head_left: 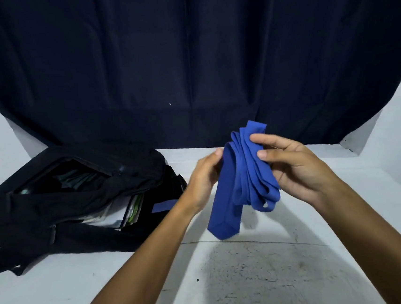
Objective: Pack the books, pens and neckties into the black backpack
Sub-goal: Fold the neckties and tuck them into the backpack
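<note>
One blue necktie [240, 180], folded in loops: we are gripping it above the worktop [268, 280], left hand [203, 177] and right hand [291, 167] both curled around it. One black backpack [72, 203] is lying unzipped at left, books [117, 215] showing inside.

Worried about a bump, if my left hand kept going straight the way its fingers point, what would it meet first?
The blue necktie: the left hand already grips its folds, fingers pointing toward the right hand just behind. Depth is hard to judge.
</note>
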Available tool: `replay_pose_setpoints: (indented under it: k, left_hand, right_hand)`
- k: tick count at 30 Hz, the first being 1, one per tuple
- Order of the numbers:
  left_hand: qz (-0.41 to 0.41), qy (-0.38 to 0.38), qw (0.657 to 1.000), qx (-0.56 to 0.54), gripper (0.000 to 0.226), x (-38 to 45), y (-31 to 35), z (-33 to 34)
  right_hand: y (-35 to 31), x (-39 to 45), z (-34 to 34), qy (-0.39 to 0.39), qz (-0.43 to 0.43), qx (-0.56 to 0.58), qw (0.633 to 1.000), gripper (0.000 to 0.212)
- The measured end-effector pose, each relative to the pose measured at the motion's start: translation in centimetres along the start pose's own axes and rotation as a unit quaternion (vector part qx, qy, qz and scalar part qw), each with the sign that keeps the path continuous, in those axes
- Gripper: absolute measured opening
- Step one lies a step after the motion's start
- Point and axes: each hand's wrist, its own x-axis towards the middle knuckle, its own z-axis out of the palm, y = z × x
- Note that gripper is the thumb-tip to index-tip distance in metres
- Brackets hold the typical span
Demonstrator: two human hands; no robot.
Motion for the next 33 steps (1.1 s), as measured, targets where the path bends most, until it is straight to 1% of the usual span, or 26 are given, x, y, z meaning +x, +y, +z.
replay_pose_setpoints:
  k: [2,4,6,8,10,14,17,19,21,25,28,31,33]
  left_hand:
    - [-0.06,-0.015,0.996,-0.059,0.043,-0.4,-0.6,0.5]
    - [-0.116,-0.022,0.983,-0.137,0.057,-0.8,-1.2,0.9]
    - [-0.161,-0.021,0.972,-0.173,0.067,-1.3,-1.6,1.3]
    - [-0.199,-0.036,0.959,-0.2,0.078,-1.6,-2.1,1.6]
    - [-0.235,-0.035,0.944,-0.228,0.078,-1.7,-2.3,1.7]
    - [-0.284,0.026,0.929,-0.236,0.065,-1.0,-2.3,1.3]
    - [-0.292,0.042,0.929,-0.223,0.059,-1.1,-2.3,1.0]
    - [-0.289,0.029,0.931,-0.22,0.06,-1.1,-2.2,0.8]
    - [-0.269,0.016,0.941,-0.206,0.058,-1.2,-2.1,0.8]
    - [-0.215,-0.029,0.966,-0.143,0.046,-1.5,-2.5,1.0]
    - [-0.208,-0.013,0.971,-0.116,0.049,-1.6,-2.6,1.0]
    - [-0.201,-0.012,0.973,-0.111,0.052,-1.6,-2.5,0.9]
    - [-0.193,-0.006,0.975,-0.106,0.051,-1.4,-2.3,0.7]
  right_hand:
    - [-0.3,0.1,0.0,0.002,-0.011,-0.007,1.0,0.032]
    - [-0.4,0.2,-0.2,0.008,-0.014,-0.011,1.0,0.033]
    - [-0.1,0.3,-0.5,0.023,-0.015,-0.015,1.0,0.031]
    - [0.3,0.6,-0.9,0.052,-0.019,-0.035,0.998,0.029]
    - [0.8,0.8,-1.4,0.073,-0.016,-0.067,0.995,0.03]
    - [1.8,0.7,-1.8,0.081,0.009,-0.126,0.989,0.031]
    - [2.4,0.7,-1.8,0.079,0.02,-0.156,0.984,0.031]
    - [2.9,0.7,-1.7,0.086,0.025,-0.185,0.979,0.031]
    - [3.3,0.8,-1.6,0.091,0.02,-0.218,0.972,0.031]
    - [3.9,0.9,-1.3,0.086,-0.018,-0.272,0.958,0.033]
    - [3.9,0.8,-1.0,0.081,-0.049,-0.339,0.936,0.034]
    - [4.0,0.8,-1.2,0.107,-0.062,-0.335,0.934,0.032]
    - [4.0,0.7,-1.6,0.124,-0.037,-0.302,0.945,0.027]
